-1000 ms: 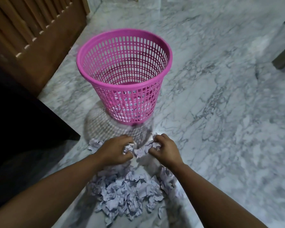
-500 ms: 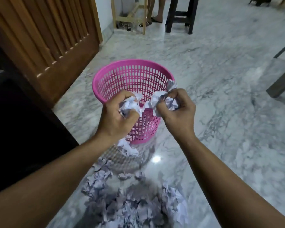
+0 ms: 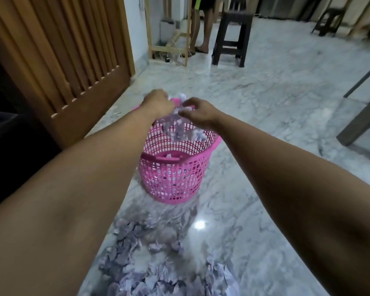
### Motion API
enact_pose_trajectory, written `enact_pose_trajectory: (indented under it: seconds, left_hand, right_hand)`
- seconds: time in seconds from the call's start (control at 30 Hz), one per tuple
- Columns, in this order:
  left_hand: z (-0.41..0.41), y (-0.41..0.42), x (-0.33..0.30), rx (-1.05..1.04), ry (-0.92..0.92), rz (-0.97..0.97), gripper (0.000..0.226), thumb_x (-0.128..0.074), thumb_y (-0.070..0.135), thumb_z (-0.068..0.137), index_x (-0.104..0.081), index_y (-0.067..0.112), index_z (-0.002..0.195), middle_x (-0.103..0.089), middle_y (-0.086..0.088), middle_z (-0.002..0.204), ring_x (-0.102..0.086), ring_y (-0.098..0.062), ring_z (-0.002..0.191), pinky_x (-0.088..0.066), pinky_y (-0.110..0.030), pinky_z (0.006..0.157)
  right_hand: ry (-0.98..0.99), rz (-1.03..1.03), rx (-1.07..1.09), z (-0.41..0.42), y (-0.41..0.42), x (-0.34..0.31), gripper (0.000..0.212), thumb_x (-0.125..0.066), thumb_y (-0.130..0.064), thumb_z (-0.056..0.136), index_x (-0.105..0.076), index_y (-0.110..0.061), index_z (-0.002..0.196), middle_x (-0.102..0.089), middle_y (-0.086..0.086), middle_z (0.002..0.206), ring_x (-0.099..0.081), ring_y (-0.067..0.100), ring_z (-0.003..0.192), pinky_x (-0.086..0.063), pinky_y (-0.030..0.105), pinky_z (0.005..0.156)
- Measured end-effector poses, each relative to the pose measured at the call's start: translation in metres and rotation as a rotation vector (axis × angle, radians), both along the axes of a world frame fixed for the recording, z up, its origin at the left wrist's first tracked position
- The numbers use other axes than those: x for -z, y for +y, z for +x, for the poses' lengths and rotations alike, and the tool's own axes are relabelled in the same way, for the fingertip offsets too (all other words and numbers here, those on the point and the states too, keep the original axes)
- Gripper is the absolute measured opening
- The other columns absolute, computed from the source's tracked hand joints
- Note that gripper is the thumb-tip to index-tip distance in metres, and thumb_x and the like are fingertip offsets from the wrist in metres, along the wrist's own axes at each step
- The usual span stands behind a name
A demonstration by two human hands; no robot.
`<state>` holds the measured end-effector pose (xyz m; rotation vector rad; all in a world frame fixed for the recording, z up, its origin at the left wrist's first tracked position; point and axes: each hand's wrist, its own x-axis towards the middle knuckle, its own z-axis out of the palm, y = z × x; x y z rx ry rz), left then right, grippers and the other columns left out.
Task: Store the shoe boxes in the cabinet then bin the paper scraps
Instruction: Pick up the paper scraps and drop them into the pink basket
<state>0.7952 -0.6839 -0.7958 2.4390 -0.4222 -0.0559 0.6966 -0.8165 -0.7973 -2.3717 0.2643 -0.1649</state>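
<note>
Both my hands hover over the pink mesh basket [image 3: 173,174]. My left hand [image 3: 158,103] is above the far left of its rim, knuckles toward me. My right hand [image 3: 199,113] is beside it with finger and thumb spread apart. Crumpled paper scraps [image 3: 179,129] are dropping, blurred, from between the hands into the basket. A few scraps lie on the basket's bottom. A pile of paper scraps [image 3: 158,272] covers the marble floor near me, between my forearms. No shoe boxes are in view.
A slatted wooden door [image 3: 73,67] stands to the left above a dark block [image 3: 13,146]. Further back are a dark stool [image 3: 233,39], a wooden frame [image 3: 169,48] and a person's legs [image 3: 203,28]. A table leg [image 3: 359,122] is at right.
My hands lifted the scraps from the floor pile, carried them up and forward over the basket, and let them go. The view tilted upward, showing more of the room.
</note>
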Motion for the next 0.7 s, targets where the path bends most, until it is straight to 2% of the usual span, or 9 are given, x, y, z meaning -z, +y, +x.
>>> enact_pose_trajectory:
  seconds: [0.03, 0.1, 0.27, 0.37, 0.47, 0.53, 0.6, 0.63, 0.7]
  left_hand:
    - [-0.005, 0.004, 0.01, 0.087, 0.074, 0.179, 0.033, -0.065, 0.026, 0.089, -0.067, 0.01, 0.118, -0.069, -0.013, 0.118, -0.065, -0.029, 0.098, -0.05, -0.036, 0.079]
    - [-0.017, 0.013, 0.023, 0.179, 0.079, 0.302, 0.031, -0.064, 0.025, 0.091, -0.068, 0.013, 0.12, -0.07, -0.01, 0.118, -0.063, -0.024, 0.093, -0.05, -0.034, 0.078]
    - [-0.057, 0.044, 0.039, 0.144, -0.205, -0.036, 0.023, -0.06, 0.024, 0.091, -0.07, 0.023, 0.111, -0.071, 0.003, 0.111, -0.066, -0.016, 0.089, -0.058, -0.035, 0.081]
    - [-0.102, 0.082, 0.054, 0.345, -0.39, -0.274, 0.012, -0.056, 0.012, 0.089, -0.068, 0.014, 0.091, -0.068, 0.002, 0.091, -0.063, -0.014, 0.08, -0.052, -0.032, 0.072]
    - [-0.141, 0.126, 0.102, 0.478, -0.412, -0.21, 0.01, -0.057, 0.01, 0.085, -0.066, 0.013, 0.085, -0.06, 0.005, 0.079, -0.056, -0.018, 0.067, -0.047, -0.036, 0.059]
    - [-0.155, 0.156, 0.152, 0.528, -0.355, -0.061, 0.008, -0.059, 0.02, 0.088, -0.066, 0.019, 0.092, -0.056, 0.009, 0.085, -0.056, -0.019, 0.074, -0.049, -0.041, 0.061]
    - [-0.159, 0.188, 0.203, 0.59, -0.226, 0.188, 0.036, -0.06, 0.046, 0.091, -0.062, 0.026, 0.121, -0.059, 0.002, 0.11, -0.06, -0.027, 0.101, -0.053, -0.044, 0.08]
    - [-0.158, 0.204, 0.225, 0.608, -0.14, 0.351, 0.064, -0.062, 0.062, 0.086, -0.049, 0.031, 0.141, -0.054, -0.004, 0.133, -0.055, -0.032, 0.123, -0.05, -0.045, 0.096]
    - [-0.155, 0.236, 0.255, 0.603, 0.048, 0.629, 0.12, -0.057, 0.092, 0.066, -0.006, 0.038, 0.161, -0.009, -0.006, 0.169, -0.013, -0.031, 0.155, -0.026, -0.051, 0.118]
  right_hand:
    - [0.019, -0.001, -0.03, -0.002, 0.0, 0.004, 0.042, -0.064, -0.031, 0.099, -0.062, -0.012, 0.135, -0.063, 0.013, 0.138, -0.063, 0.022, 0.112, -0.047, 0.026, 0.093]
    - [-0.037, -0.029, -0.036, -0.008, -0.004, 0.011, 0.034, -0.064, -0.027, 0.098, -0.068, -0.014, 0.128, -0.068, 0.008, 0.133, -0.065, 0.021, 0.119, -0.047, 0.029, 0.102]
    - [-0.384, 0.162, 0.192, -0.043, -0.023, 0.037, 0.015, -0.064, -0.024, 0.087, -0.076, -0.021, 0.096, -0.078, -0.005, 0.094, -0.073, 0.01, 0.088, -0.059, 0.034, 0.088]
    - [-0.539, 0.321, 0.432, -0.081, -0.032, 0.066, 0.015, -0.055, -0.017, 0.084, -0.07, -0.023, 0.086, -0.073, -0.007, 0.08, -0.071, 0.012, 0.077, -0.057, 0.029, 0.073]
    - [-0.51, 0.373, 0.624, -0.13, -0.034, 0.118, 0.022, -0.048, -0.01, 0.085, -0.068, -0.018, 0.092, -0.071, 0.0, 0.081, -0.066, 0.014, 0.072, -0.05, 0.025, 0.066]
    - [-0.371, 0.322, 0.6, -0.168, -0.028, 0.166, 0.019, -0.053, -0.011, 0.089, -0.068, -0.021, 0.093, -0.071, 0.0, 0.082, -0.067, 0.017, 0.074, -0.052, 0.028, 0.068]
    - [-0.179, 0.165, 0.467, -0.209, -0.019, 0.213, 0.006, -0.065, -0.026, 0.092, -0.067, -0.028, 0.097, -0.071, -0.007, 0.086, -0.069, 0.012, 0.082, -0.057, 0.035, 0.076]
    - [-0.057, 0.09, 0.384, -0.23, -0.013, 0.233, 0.019, -0.07, -0.042, 0.09, -0.066, -0.032, 0.105, -0.069, -0.01, 0.094, -0.068, 0.01, 0.091, -0.057, 0.037, 0.082]
    - [0.234, -0.01, 0.183, -0.27, 0.002, 0.265, 0.075, -0.073, -0.075, 0.074, -0.05, -0.042, 0.137, -0.059, -0.009, 0.127, -0.056, 0.012, 0.12, -0.052, 0.039, 0.098]
